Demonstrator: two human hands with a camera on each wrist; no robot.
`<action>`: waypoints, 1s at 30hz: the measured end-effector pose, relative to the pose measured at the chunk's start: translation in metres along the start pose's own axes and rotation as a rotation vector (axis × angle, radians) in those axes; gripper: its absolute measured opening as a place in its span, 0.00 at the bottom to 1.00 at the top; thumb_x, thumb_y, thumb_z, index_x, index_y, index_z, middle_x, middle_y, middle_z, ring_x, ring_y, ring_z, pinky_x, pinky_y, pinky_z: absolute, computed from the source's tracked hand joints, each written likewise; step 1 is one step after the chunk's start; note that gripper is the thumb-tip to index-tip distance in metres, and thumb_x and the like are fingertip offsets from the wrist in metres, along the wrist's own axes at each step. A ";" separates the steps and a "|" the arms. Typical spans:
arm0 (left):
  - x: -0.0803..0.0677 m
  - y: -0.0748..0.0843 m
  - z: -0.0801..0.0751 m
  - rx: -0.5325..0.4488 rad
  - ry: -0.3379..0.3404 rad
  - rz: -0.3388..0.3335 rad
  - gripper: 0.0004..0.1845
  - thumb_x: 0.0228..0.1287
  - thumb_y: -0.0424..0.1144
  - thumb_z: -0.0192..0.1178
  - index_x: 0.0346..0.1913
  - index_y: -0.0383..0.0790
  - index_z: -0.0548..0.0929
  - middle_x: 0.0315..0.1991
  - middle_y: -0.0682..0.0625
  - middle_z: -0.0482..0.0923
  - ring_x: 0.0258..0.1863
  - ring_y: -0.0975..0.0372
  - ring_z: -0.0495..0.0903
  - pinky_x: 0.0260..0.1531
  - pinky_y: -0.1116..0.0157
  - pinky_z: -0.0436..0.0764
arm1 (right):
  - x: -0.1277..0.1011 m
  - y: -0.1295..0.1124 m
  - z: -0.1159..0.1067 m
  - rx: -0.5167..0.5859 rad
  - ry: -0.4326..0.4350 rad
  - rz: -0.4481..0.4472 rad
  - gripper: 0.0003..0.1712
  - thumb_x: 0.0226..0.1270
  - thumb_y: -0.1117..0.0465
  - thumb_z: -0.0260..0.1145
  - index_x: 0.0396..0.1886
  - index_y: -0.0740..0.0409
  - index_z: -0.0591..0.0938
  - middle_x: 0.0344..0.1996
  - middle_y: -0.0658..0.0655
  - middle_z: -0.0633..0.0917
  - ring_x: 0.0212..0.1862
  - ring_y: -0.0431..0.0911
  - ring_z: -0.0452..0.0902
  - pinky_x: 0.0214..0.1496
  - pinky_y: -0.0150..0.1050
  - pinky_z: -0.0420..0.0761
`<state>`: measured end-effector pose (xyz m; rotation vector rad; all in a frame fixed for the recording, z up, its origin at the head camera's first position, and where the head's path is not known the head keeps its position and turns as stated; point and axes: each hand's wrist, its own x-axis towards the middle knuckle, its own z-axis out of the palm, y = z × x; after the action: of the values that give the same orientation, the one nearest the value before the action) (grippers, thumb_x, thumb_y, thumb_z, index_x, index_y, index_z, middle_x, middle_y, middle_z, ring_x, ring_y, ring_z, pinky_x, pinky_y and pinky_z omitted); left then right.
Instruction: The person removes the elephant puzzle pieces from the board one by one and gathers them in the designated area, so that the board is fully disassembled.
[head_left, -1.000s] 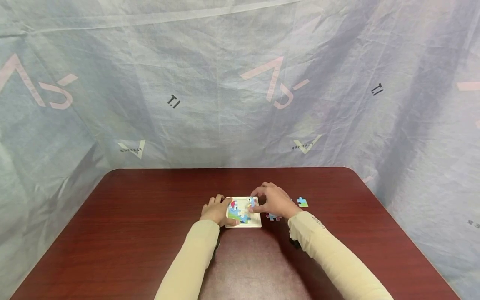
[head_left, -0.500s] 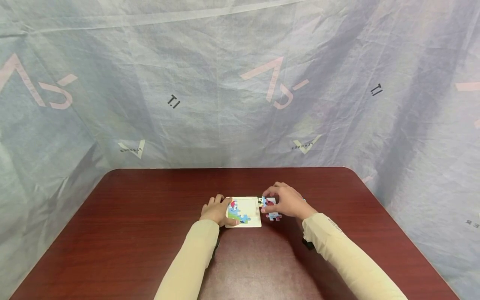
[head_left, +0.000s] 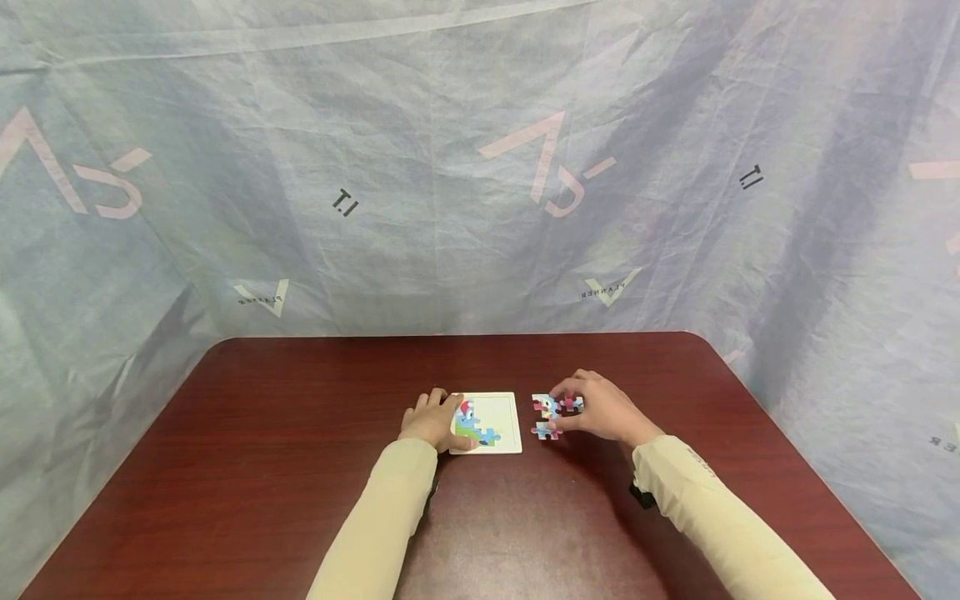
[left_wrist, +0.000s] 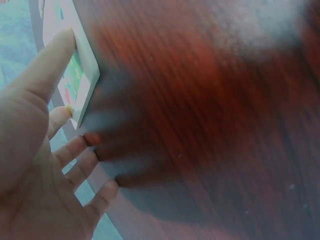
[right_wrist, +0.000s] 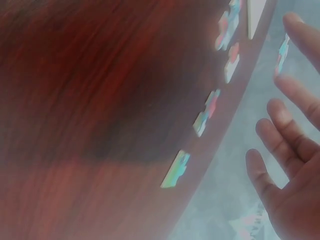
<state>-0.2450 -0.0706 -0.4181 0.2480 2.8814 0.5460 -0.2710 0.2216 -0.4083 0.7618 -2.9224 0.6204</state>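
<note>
My left hand rests at the left side of a shallow white puzzle board. In the left wrist view its thumb lies straight across the board's rim, and the index fingertip touches near a corner. Joined blue and green pieces fill the left and lower part of the board. To the right of the board, my right hand pinches a jigsaw piece between thumb and index fingertip, raised above the table in the right wrist view. The other right fingers are spread.
Loose puzzle pieces lie right of the board: one piece near the right thumb and a red and blue piece by the fingers. A green-edged piece lies further along the dark red table. A grey printed cloth hangs behind.
My right hand has drawn the pinched piece off the board and moved right, over the loose pieces. The board's right part, earlier covered by the piece, shows bare. My left hand stays put.
</note>
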 end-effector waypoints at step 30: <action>0.002 -0.004 0.002 -0.004 0.007 0.016 0.44 0.60 0.52 0.74 0.76 0.43 0.68 0.72 0.39 0.64 0.70 0.45 0.63 0.65 0.43 0.66 | -0.029 0.038 0.004 0.039 -0.069 0.028 0.26 0.52 0.50 0.83 0.48 0.55 0.87 0.35 0.50 0.77 0.40 0.47 0.74 0.43 0.47 0.76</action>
<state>-0.2468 -0.0732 -0.4222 0.2699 2.8867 0.5571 -0.2639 0.2632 -0.4308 0.7628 -2.9963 0.6692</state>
